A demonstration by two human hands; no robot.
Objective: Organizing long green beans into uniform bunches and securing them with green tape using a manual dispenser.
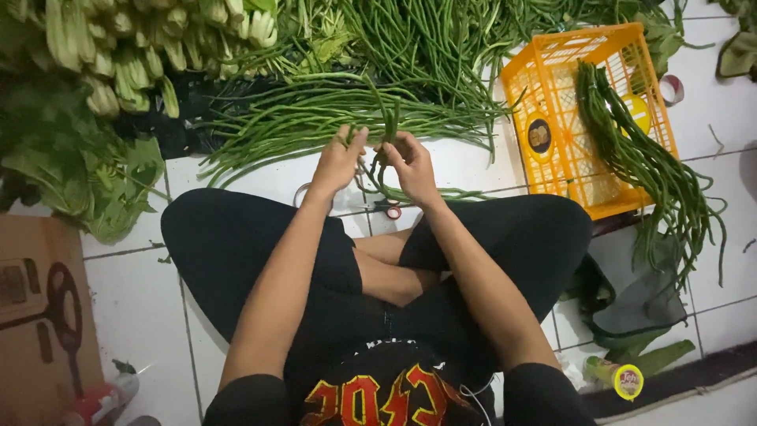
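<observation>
Cardboard box point(39, 315): near left corner, flat brown carton printed with dark shapes; a small red and white package point(102, 398) lies at its near right edge.
Yellow-capped item point(627, 381): near right, a round yellow label or cap with a red mark, lying on green leaf scraps point(631, 347).
Person: seated cross-legged on the white tiled floor point(142, 308), black trousers, black shirt with red and yellow print.
Tape roll point(303, 193): small clear ring on the floor, just left of the left wrist; a small red and white ring point(393, 211) lies on the tile below the right hand.
Left hand point(339, 162): fingers curled, tips pinched on the bean bunch from its left side.
Right hand point(412, 164): fingers closed around the same bunch from its right side, close beside the left hand.
Bean bunch point(386, 126): long green beans held between the two hands, rising beyond the fingertips and looping below the right hand.
Loose bean pile point(331, 110): spread on the floor just beyond the hands.
Orange crate point(583, 110): far right, plastic lattice basket with two round labels, one dark-centred, one yellow; a tied bundle of beans point(646, 166) drapes over its near right rim.
Leafy greens point(118, 47): far left, pale-stemmed heads stacked over broad dark leaves.
Second tape roll point(672, 89): far right, beyond the crate.
</observation>
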